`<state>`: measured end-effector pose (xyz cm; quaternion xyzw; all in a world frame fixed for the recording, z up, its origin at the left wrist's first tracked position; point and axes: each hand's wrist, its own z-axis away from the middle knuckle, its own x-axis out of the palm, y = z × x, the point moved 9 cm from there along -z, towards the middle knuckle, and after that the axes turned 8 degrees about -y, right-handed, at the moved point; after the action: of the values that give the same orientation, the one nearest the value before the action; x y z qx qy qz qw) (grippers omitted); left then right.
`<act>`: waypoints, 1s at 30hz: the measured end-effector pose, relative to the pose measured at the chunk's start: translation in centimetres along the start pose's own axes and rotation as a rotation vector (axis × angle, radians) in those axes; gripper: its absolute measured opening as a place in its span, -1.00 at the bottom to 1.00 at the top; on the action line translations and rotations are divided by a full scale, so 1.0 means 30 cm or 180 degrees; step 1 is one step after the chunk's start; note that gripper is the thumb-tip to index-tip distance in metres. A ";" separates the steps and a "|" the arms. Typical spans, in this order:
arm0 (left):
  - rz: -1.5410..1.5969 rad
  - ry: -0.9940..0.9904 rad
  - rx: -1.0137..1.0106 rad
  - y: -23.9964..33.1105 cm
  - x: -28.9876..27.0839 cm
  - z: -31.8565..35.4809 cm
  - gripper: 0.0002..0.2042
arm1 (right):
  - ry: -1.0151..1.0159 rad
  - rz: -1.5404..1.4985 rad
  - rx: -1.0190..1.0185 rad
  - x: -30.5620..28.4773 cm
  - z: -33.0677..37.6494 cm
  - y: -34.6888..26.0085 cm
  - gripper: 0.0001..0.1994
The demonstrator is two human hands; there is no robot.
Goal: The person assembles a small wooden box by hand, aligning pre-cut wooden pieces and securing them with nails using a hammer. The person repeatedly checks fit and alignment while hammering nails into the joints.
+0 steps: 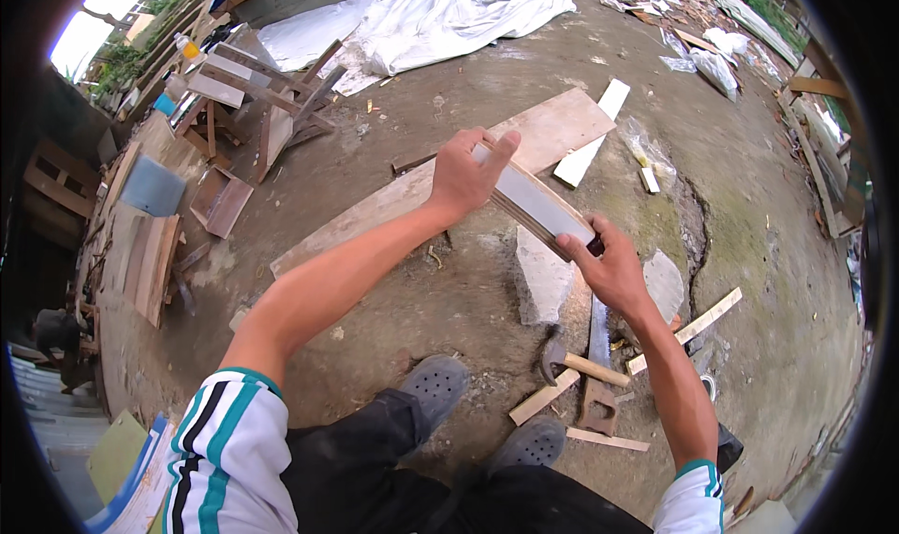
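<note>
Between my two hands is a short board (536, 200) with a white face and a brown, layered-looking edge, held at a slant above the ground. My left hand (464, 174) grips its upper left end, thumb over the top. Around the lower right end my right hand (609, 263) is closed, thumb on the white face; a small dark patch beside the fingers is too unclear to name. Under the board lies a long wooden plank (375, 204). A hammer (596, 369) rests across a handsaw (599, 406) near my right foot, next to short wood strips (545, 398).
A white strip (585, 155) lies against the plank's far end. Broken slabs (541, 277) sit below my hands. Wooden frames and offcuts (225, 202) are piled at left, a white tarp (449, 19) lies at the back, and debris (716, 66) is scattered far right. The ground is cracked (695, 220).
</note>
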<state>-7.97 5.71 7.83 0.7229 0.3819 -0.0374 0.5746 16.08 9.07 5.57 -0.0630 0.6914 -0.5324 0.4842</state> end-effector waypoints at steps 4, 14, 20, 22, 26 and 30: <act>0.0902 -0.0209 -0.0852 -0.016 0.046 0.001 -0.50 | 0.0037 -0.1099 0.0046 -0.055 -0.003 0.079 -0.64; 0.1650 -0.0353 -0.1714 -0.028 0.120 0.059 -0.40 | -0.0113 -0.1940 0.0594 -0.053 0.060 0.090 -0.57; 0.1825 -0.0593 -0.1894 -0.042 0.158 0.065 -0.36 | -0.0144 -0.1942 0.0405 -0.059 0.060 0.121 -0.60; 0.1814 -0.0642 -0.1822 -0.036 0.166 0.061 -0.41 | -0.0092 -0.1945 0.0375 -0.072 0.070 0.118 -0.61; 0.1631 -0.0611 -0.1633 -0.015 0.156 0.063 -0.48 | -0.0044 -0.2078 0.0337 -0.068 0.075 0.109 -0.61; 0.1594 -0.0556 -0.1349 0.007 0.140 0.069 -0.50 | 0.0029 -0.2042 0.0207 -0.070 0.081 0.111 -0.61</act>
<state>-4.08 6.06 5.23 0.6528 0.1411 0.1233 0.7340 20.39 10.10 4.27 -0.2599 0.6211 -0.6799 0.2904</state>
